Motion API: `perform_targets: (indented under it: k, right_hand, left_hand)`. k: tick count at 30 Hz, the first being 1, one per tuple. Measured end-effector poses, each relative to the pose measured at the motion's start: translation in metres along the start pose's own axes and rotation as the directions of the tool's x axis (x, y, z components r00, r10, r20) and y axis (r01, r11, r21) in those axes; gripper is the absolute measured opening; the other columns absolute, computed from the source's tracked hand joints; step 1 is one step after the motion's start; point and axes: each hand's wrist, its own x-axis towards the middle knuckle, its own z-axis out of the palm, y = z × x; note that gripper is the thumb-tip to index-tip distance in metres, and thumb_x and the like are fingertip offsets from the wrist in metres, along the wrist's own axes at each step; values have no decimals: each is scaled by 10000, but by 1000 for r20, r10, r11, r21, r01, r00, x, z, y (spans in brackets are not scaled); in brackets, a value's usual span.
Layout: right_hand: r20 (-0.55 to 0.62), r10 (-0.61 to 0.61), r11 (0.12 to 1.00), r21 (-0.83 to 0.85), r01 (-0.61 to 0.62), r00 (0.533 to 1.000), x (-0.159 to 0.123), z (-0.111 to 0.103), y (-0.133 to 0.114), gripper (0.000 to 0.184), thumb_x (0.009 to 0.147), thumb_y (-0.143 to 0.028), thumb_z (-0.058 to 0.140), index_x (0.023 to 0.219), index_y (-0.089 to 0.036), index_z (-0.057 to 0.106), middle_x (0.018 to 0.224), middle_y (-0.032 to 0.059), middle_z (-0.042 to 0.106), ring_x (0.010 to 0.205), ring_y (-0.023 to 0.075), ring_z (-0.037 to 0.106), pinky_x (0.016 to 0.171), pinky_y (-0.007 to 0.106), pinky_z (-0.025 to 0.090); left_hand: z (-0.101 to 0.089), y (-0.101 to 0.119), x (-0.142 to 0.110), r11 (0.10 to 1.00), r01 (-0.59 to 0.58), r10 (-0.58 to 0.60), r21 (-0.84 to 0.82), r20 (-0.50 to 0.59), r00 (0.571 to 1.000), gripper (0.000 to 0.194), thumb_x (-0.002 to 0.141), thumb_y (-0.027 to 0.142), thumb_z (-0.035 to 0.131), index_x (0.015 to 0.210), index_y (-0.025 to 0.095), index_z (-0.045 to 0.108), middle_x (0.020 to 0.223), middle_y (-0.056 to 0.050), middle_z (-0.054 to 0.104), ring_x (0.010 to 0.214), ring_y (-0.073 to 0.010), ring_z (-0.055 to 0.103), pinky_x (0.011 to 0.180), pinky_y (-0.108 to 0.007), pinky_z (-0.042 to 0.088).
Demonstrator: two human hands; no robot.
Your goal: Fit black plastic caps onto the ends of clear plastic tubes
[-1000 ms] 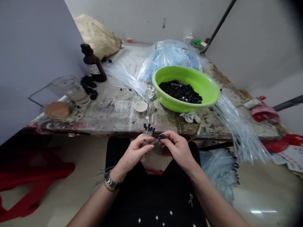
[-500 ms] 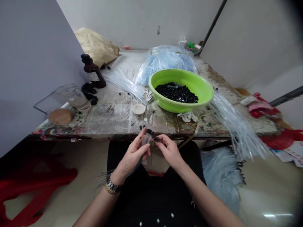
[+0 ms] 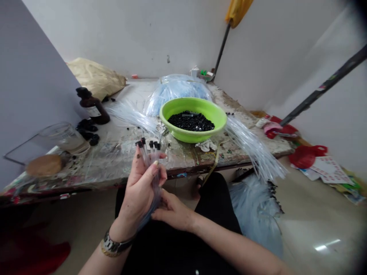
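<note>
My left hand (image 3: 143, 191) is closed around a bundle of thin clear plastic tubes (image 3: 155, 187), held upright above my lap. Small black caps (image 3: 155, 144) top the tubes and stick up past my fingers in uneven clumps. Lower down, my right hand (image 3: 174, 212) wraps its fingers about the same bundle; its fingertips are partly hidden behind the tubes. Beyond my hands, a green basin (image 3: 220, 117) on the worktable holds a heap of small black pieces (image 3: 190, 121).
Loose clear tubes (image 3: 252, 147) hang over the table's right edge, and a larger tube bundle (image 3: 177, 89) lies behind the basin. To the left stand a brown bottle (image 3: 94, 109) and a tilted glass beaker (image 3: 64, 139). More capped tubes (image 3: 255, 210) rest low on the right.
My left hand has risen and turned, bringing the capped ends into plain sight. My right hand has moved from the tube tips down to the lower bundle. The view has shifted.
</note>
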Motion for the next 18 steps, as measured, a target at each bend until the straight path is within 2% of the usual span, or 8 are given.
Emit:
perform_targets:
  k: [3,8,13,16,18]
  right_hand:
    - [-59,-102,995,9,103,993,-4,0,-9,366,724,-324,748,991,-210,525,909,-11,604,865,155,588,868,321,461]
    - [-178,-201,974,-145,177,963,-19,-11,-31,184,803,-260,648,930,-206,526,780,-15,564,700,139,555,694,283,460]
    - [-313,-291,953,-182,243,904,-43,-34,-62,155,864,-294,592,979,-212,526,719,-39,502,588,97,462,575,245,392]
    - [-401,-304,947,-225,229,864,-62,-57,-89,129,890,-324,578,917,-209,528,695,-51,469,557,74,421,543,227,355]
    - [-447,-298,949,-231,212,844,-77,-76,-110,172,888,-352,588,970,-214,526,686,-56,467,538,69,421,511,219,334]
  left_hand:
    - [17,12,5,998,-29,29,-58,-8,1000,467,815,137,630,1235,323,540,992,-31,659,604,-98,554,489,-186,429]
    - [44,19,13,995,-61,61,-82,-5,998,336,827,153,635,1128,291,577,1030,-32,661,635,-109,590,561,-218,501]
    - [64,16,21,999,44,-43,-17,47,998,517,833,253,660,1312,335,483,1190,-55,631,795,-181,685,636,-300,577]
    - [66,11,20,994,100,-104,43,125,987,610,797,266,705,1353,352,470,1247,-58,610,850,-191,691,658,-307,586]
    - [64,6,16,986,119,-137,118,162,977,577,788,285,721,1328,317,523,1264,-71,610,875,-200,692,659,-291,580]
